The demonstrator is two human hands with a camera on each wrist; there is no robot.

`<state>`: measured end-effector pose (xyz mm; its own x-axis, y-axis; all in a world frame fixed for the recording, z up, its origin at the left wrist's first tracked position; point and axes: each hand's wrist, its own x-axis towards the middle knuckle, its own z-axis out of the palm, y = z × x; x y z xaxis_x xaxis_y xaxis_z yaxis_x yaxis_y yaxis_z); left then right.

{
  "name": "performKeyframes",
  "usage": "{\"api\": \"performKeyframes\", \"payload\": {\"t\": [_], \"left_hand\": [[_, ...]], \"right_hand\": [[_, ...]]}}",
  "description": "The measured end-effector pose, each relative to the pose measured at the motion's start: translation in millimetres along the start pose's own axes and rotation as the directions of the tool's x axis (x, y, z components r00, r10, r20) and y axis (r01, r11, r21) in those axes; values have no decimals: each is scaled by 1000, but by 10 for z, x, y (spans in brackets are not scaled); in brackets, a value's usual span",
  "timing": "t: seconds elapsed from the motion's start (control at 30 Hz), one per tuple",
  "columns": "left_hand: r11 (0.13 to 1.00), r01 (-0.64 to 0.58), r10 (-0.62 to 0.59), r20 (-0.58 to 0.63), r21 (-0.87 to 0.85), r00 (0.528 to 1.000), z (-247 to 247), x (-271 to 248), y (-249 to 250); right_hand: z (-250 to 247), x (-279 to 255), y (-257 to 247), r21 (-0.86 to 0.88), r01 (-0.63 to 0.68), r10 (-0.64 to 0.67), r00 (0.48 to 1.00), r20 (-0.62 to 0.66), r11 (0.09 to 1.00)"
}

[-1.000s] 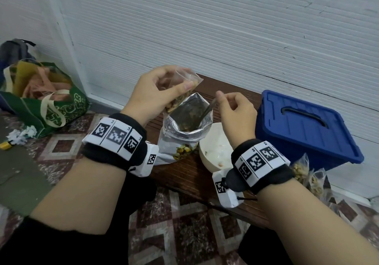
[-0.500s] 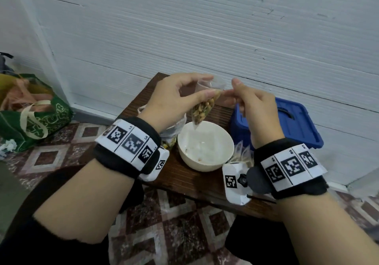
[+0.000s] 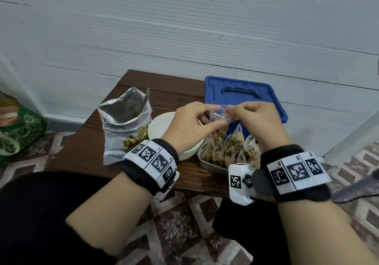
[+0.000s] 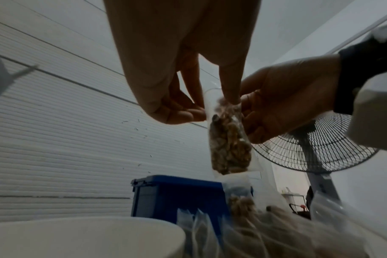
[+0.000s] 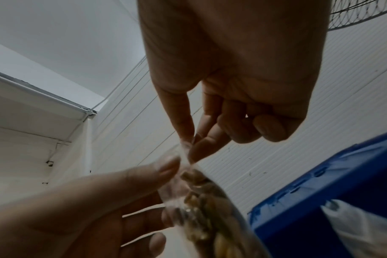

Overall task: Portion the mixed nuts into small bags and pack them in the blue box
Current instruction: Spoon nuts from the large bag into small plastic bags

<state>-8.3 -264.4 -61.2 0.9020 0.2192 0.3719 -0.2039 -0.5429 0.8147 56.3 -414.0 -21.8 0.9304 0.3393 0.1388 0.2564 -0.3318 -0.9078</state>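
A small clear bag of nuts (image 3: 219, 129) (image 4: 229, 148) (image 5: 201, 206) hangs between both hands, above a tray of several filled small bags (image 3: 231, 152). My left hand (image 3: 196, 121) (image 4: 188, 97) pinches the bag's top edge from the left. My right hand (image 3: 248, 117) (image 5: 194, 144) pinches the same edge from the right. The blue box (image 3: 242, 98) (image 4: 175, 193) (image 5: 320, 200) stands behind with its lid on. The big foil bag of mixed nuts (image 3: 125, 123) stands open at the left with a spoon handle (image 3: 147, 98) sticking out.
A white bowl (image 3: 162, 125) (image 4: 77, 235) sits between the foil bag and the tray on the brown wooden table (image 3: 86, 152). A green bag (image 3: 18, 133) lies on the tiled floor to the left. A standing fan (image 4: 316, 144) is off to the right. A white wall stands close behind.
The spoon was left in the foil bag. Both hands carried the small filled bag rightward from over the foil bag, past the bowl, to above the tray, and both now pinch its top.
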Motion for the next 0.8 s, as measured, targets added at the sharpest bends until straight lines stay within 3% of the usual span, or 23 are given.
{"api": "performKeyframes", "payload": {"t": [0.33, 0.6, 0.8], "left_hand": [[989, 143, -144, -49, -25, 988, 277, 210, -211], [971, 233, -233, 19, -42, 972, 451, 294, -373], [966, 256, -257, 36, 38, 966, 463, 319, -441]], "right_hand": [[-208, 33, 178, 113, -174, 188, 974, -125, 978], [-193, 69, 186, 129, -220, 233, 967, -99, 967], [-151, 83, 158, 133, -227, 238, 969, -70, 965]]}}
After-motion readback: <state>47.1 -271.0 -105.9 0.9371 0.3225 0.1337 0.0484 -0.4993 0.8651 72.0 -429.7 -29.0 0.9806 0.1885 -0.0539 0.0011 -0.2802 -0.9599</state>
